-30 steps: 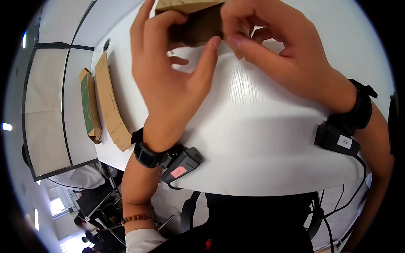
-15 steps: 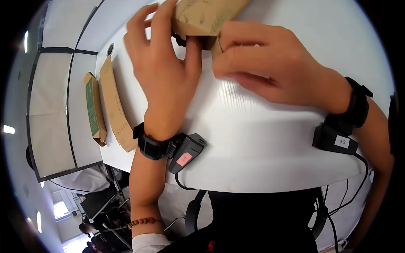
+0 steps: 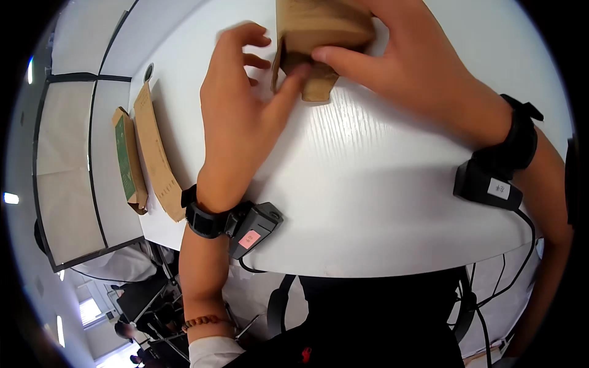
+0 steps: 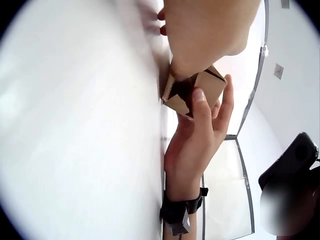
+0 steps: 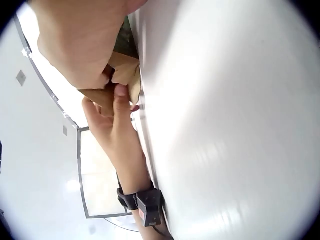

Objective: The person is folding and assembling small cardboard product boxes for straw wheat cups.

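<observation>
A brown cardboard box (image 3: 316, 27) lies at the top of the head view, its near end showing a dark opening. My right hand (image 3: 423, 80) grips its right side, the thumb at the mouth of the opening. One small flap (image 3: 316, 91) hangs outward at the near end. At the left, my left hand (image 3: 236, 122) reaches its thumb to the opening, while the other fingers are bent beside the box's left side. In the left wrist view, the right thumb lies against the box's light panel (image 4: 210, 86). The left hand hides part of the opening there.
On the left of the white table (image 3: 368, 214) lie a long flat cardboard piece (image 3: 156, 153) and a narrow green-and-brown carton (image 3: 129, 159). A partition (image 3: 64, 165) stands beyond them. Each wrist wears a black camera with a cable.
The box has turned, so its printed face has gone from view and its open end faces me. The right hand has shifted up along its side; the left thumb stays around the opening.
</observation>
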